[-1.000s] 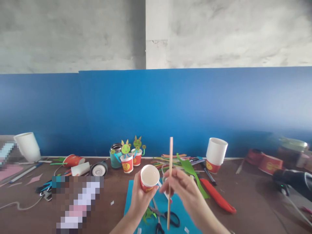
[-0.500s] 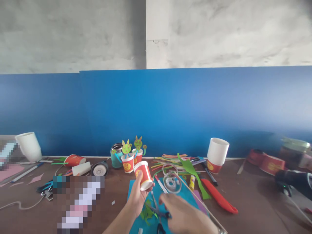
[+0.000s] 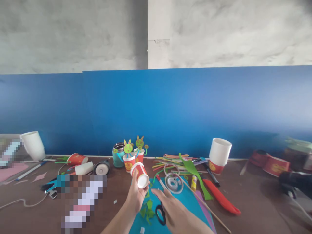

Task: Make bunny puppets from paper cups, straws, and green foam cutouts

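the left hand (image 3: 137,195) is wrapped around a paper cup (image 3: 140,171), thumb along its side, the cup raised over the near side of the surface (image 3: 248,195) and tilted so its base faces me. the right hand (image 3: 175,208) is at the scissors (image 3: 157,215), fingers curled near a black loop; i cannot tell whether they are closed on it.

the blades are hidden, and if they are pointing left, a careless swing might nick the other hand. too hard a squeeze would likely dent the thin cup. from here it overlaps the front cup (image 3: 128,163), so a bump could topple that one.

the held cup's inside is out of sight. the front cup and the back cup (image 3: 139,157) each carry a green figure (image 3: 128,148) rising from the mouth. the jar (image 3: 118,160) beside them stands open, contents unseen. green scraps (image 3: 148,211) lie on the blue sheet (image 3: 188,204). farther right, a cup stack (image 3: 220,152) stands upright; on the left, a red cup (image 3: 77,159) lies tipped over.
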